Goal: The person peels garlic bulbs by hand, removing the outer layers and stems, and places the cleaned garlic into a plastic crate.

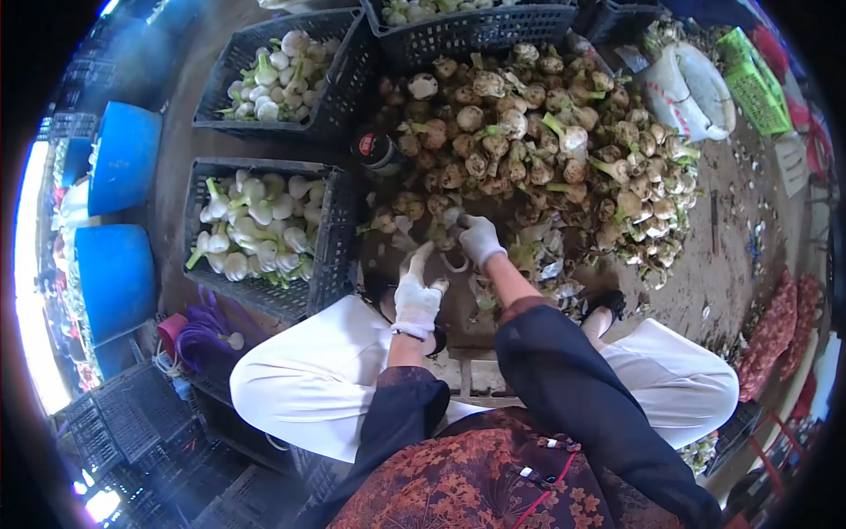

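My left hand, in a white glove, reaches forward over the floor with thumb and forefinger apart and nothing plainly held. Just ahead of it and to the right, my right hand, gloved too, has its fingers curled closed at the near edge of the pile. What they grip is blurred and mostly hidden. A pale curved strip lies between the two hands. Beyond them spreads a big heap of dirty garlic bulbs, with loose papery skins to the right of my right hand.
At left stand two black crates of cleaned white garlic; another black crate is at the back. A dark jar stands by the heap. Blue tubs are far left, a white sack and green crate back right.
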The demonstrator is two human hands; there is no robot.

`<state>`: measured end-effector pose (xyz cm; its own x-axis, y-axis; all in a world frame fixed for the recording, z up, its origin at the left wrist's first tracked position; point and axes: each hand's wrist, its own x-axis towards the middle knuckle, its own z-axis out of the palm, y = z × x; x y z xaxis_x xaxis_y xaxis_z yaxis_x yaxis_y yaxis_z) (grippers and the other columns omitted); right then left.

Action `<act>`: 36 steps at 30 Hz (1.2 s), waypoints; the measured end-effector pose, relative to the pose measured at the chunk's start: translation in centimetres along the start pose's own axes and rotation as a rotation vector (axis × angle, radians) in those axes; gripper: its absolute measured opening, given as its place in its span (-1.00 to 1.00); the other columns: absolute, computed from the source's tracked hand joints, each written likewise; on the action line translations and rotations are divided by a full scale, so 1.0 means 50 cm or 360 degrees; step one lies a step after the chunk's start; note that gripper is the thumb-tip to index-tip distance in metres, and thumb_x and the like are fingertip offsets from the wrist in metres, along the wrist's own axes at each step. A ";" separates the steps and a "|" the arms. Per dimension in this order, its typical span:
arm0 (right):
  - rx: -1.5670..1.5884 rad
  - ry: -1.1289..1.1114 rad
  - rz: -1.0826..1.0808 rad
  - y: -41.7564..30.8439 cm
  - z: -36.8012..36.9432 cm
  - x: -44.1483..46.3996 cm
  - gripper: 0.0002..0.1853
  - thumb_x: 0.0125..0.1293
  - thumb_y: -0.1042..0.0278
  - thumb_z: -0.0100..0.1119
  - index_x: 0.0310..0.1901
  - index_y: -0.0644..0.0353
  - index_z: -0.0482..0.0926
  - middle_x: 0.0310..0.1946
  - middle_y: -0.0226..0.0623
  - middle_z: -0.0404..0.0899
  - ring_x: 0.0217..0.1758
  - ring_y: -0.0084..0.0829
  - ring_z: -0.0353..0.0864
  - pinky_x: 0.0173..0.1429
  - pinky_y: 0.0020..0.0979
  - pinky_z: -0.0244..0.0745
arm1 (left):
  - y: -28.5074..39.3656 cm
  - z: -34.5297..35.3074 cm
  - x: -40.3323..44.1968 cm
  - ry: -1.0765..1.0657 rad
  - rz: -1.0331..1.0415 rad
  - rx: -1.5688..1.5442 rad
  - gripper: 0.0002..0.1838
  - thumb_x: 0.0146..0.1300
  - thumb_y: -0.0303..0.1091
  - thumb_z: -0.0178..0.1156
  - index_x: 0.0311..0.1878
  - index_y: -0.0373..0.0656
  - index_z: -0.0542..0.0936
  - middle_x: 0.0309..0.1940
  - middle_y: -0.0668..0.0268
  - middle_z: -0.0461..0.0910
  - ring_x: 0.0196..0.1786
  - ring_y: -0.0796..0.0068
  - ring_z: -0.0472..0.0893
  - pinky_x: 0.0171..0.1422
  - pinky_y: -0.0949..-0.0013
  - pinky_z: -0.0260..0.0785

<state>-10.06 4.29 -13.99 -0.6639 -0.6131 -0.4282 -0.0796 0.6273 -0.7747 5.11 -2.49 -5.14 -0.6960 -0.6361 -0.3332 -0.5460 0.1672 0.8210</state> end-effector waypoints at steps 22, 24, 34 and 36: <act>0.0780 -0.0293 -0.0262 -0.132 -0.232 -0.341 -0.79 0.27 0.46 0.08 -0.12 0.37 0.56 -0.45 -0.51 0.54 -0.39 -0.73 0.42 -0.32 -0.60 0.35 | 0.094 0.061 -0.056 -0.0521 -0.0575 -0.2037 -0.59 0.36 -0.15 0.10 0.10 -0.27 0.47 -0.08 0.29 0.58 -0.12 0.52 0.56 -0.02 0.47 0.41; 0.0867 -0.0405 -0.0165 -0.125 -0.254 -0.364 -0.79 0.27 0.46 0.08 -0.12 0.37 0.57 -0.43 -0.49 0.55 -0.38 -0.74 0.41 -0.31 -0.61 0.34 | 0.099 0.067 -0.044 -0.0214 -0.0334 -0.1459 -0.66 0.36 -0.20 0.10 0.05 -0.24 0.49 -0.13 0.28 0.60 -0.15 0.50 0.57 -0.07 0.45 0.42; 0.1121 -0.0703 0.0000 -0.094 -0.285 -0.379 -0.77 0.16 0.42 0.18 -0.17 0.34 0.62 -0.45 -0.47 0.58 -0.37 -0.67 0.45 -0.26 -0.55 0.38 | 0.144 0.025 -0.077 -0.0472 0.0592 -0.0156 -0.87 0.05 -0.44 0.30 -0.31 -0.22 0.63 -0.43 0.21 0.54 -0.40 0.32 0.54 -0.29 0.40 0.37; 0.0920 -0.0535 -0.0340 -0.063 -0.293 -0.376 -0.79 0.16 0.43 0.16 -0.20 0.34 0.62 -0.49 -0.50 0.56 -0.42 -0.68 0.42 -0.34 -0.54 0.36 | 0.131 0.050 -0.081 -0.0508 0.0401 -0.0309 -0.87 0.18 -0.41 0.25 -0.31 -0.29 0.59 -0.45 0.34 0.56 -0.40 0.57 0.48 -0.31 0.47 0.33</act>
<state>-8.22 20.86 3.31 -0.4044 -0.8682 -0.2877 0.2876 0.1779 -0.9411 3.19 3.06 0.42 -0.9216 -0.3243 -0.2133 -0.2648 0.1234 0.9564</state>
